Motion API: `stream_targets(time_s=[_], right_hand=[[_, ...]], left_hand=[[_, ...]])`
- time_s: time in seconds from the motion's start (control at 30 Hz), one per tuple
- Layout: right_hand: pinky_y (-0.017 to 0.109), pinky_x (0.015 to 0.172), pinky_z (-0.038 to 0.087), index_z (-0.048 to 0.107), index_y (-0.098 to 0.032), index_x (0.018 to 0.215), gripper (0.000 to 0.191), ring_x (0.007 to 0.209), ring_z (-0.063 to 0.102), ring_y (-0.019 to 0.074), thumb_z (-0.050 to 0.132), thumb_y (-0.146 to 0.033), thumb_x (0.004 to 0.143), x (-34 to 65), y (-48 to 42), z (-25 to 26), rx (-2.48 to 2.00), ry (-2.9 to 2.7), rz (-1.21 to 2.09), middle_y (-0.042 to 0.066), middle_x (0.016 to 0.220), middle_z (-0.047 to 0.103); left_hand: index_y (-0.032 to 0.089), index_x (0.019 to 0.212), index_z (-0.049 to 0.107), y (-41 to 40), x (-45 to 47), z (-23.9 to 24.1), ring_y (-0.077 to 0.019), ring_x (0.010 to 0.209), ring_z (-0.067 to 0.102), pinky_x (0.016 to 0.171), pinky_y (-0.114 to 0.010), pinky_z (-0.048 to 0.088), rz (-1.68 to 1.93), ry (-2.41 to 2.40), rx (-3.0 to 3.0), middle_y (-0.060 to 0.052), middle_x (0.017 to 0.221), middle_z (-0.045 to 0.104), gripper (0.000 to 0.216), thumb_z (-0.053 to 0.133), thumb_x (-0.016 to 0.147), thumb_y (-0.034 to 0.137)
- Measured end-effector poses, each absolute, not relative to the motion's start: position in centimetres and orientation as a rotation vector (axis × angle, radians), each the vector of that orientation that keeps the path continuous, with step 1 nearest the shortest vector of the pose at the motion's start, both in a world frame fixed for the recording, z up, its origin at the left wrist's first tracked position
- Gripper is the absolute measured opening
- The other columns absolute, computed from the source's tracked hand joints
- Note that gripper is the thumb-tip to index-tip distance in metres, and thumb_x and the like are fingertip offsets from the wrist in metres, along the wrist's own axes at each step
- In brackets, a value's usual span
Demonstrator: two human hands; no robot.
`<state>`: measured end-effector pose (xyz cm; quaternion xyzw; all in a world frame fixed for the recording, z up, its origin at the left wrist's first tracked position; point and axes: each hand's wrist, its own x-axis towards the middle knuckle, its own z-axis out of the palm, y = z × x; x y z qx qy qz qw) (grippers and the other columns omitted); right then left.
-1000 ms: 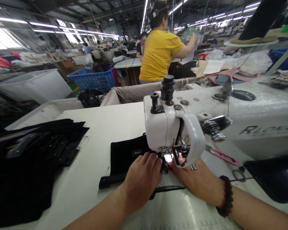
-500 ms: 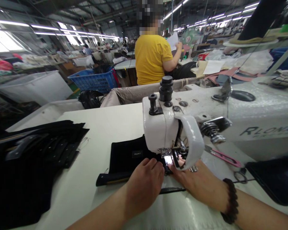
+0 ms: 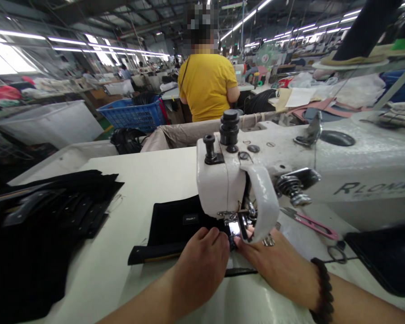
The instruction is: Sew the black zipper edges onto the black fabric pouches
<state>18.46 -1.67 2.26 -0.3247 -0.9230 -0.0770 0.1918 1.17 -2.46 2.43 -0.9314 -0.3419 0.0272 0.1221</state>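
A black fabric piece (image 3: pixel 170 225) with a small label and a brass-coloured zipper along its near folded edge lies under the head of a white sewing machine (image 3: pixel 216 180). My left hand (image 3: pixel 205 265) is closed on its near edge, just left of the presser foot, fingers curled. To the right of the needle area, my right hand (image 3: pixel 280 267) has its thumb and fingers closed at the piece's right end. The machine's white guard hides part of those fingers. A bright light shines at the needle, and a dark beaded bracelet (image 3: pixel 322 290) circles my right wrist.
Black pieces with zippers (image 3: pixel 54 225) are stacked at the left. Pink-handled snips (image 3: pixel 313 225) and a dark phone-like slab (image 3: pixel 384 261) lie at the right. Beyond the table are a cloth-lined bin (image 3: pixel 175 134), a blue crate (image 3: pixel 131 114) and a person in a yellow shirt (image 3: pixel 207 85).
The black piece and my left hand have shifted slightly left in view, as has the machine. The person ahead has turned away and lowered the arm that held a white sheet.
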Motion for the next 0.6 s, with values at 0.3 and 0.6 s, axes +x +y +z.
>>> stream_targets(time_s=[0.3, 0.6], right_hand=[[0.032, 0.060, 0.036, 0.053, -0.017, 0.077, 0.027, 0.071, 0.056, 0.0178, 0.038, 0.003, 0.069, 18.5, -1.6, 1.6, -1.010, -2.664, -0.125, 0.004, 0.079, 0.063], [0.031, 0.056, 0.036, 0.054, -0.016, 0.074, 0.030, 0.063, 0.057, 0.0171, 0.031, 0.002, 0.081, 18.2, -1.7, 1.9, -1.019, -2.585, -0.153, 0.003, 0.069, 0.062]], left_hand=[[0.012, 0.095, 0.058, -2.3, 1.0, 2.3, -0.0196, 0.083, 0.051, 0.071, -0.031, 0.040, 0.074, -1.022, -2.753, -0.006, 0.091, 0.061, 0.020, 0.045, 0.080, 0.014], [0.011, 0.095, 0.056, -1.4, 0.6, 2.1, -0.0194, 0.083, 0.051, 0.071, -0.031, 0.038, 0.139, -0.923, -2.759, -0.010, 0.090, 0.060, 0.019, 0.043, 0.082, 0.016]])
